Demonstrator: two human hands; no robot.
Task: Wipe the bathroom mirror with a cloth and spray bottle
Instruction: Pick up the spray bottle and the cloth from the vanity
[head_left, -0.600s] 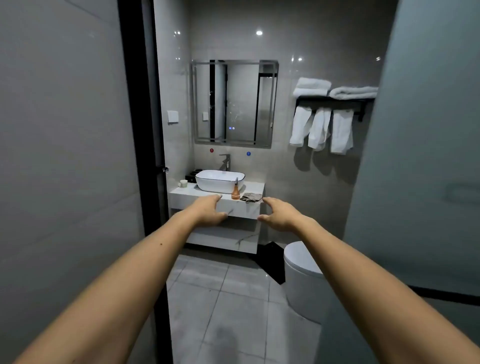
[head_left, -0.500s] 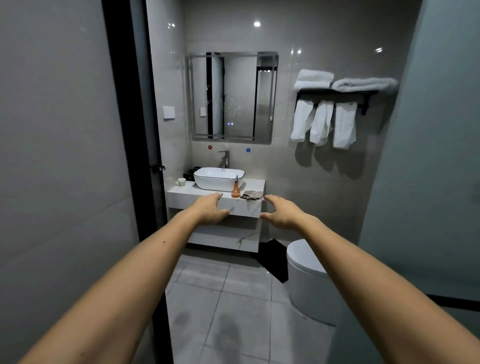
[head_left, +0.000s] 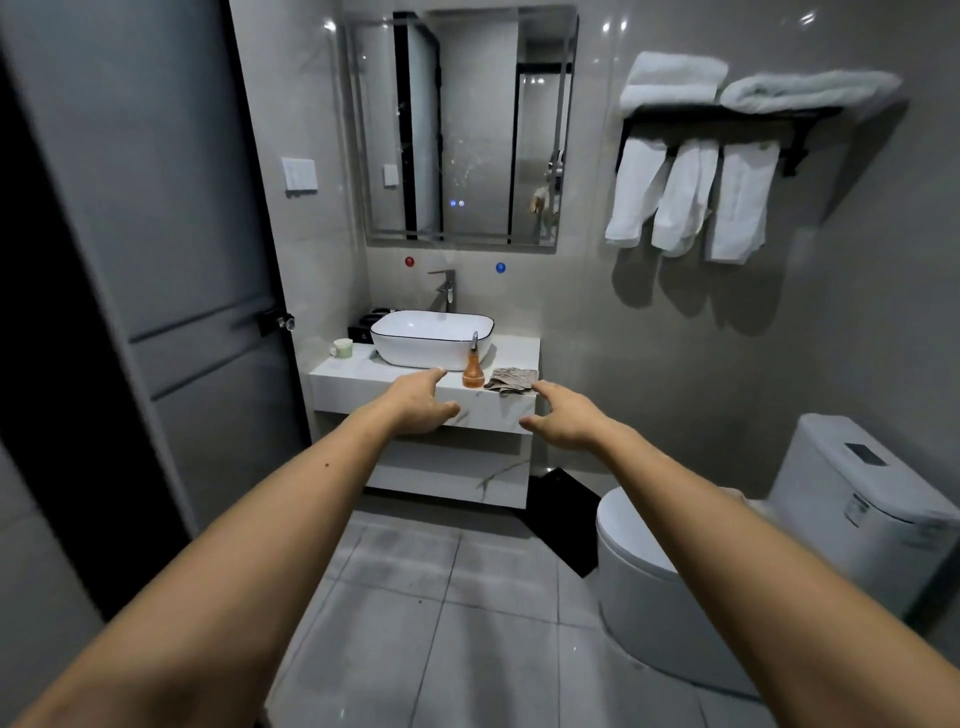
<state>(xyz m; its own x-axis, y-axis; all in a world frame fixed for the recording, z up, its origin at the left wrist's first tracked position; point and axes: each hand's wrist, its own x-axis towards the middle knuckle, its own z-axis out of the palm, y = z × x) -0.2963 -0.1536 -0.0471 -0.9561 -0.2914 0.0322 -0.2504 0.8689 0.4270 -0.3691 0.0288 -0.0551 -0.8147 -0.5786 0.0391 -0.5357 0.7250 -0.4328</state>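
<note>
A framed mirror (head_left: 462, 124) hangs on the far wall, with spatter marks near its middle. Below it, on the marble vanity top (head_left: 353, 375), an orange spray bottle (head_left: 472, 370) stands upright beside a crumpled grey-brown cloth (head_left: 513, 380). Both my arms reach forward. My left hand (head_left: 421, 402) is in the air in front of the counter, left of the bottle, fingers apart and holding nothing. My right hand (head_left: 563, 415) is just below and right of the cloth, also open and holding nothing.
A white basin (head_left: 432, 338) with a tap (head_left: 445, 286) sits on the counter, a small cup (head_left: 342, 347) at its left. An open door (head_left: 156, 249) stands at left. A toilet (head_left: 737, 561) is at right. White towels (head_left: 685, 197) hang on a wall rack.
The view has moved forward through the doorway into the bathroom; the vanity, mirror and toilet look nearer. Both hands stay extended and open, now close to the counter's front edge.
</note>
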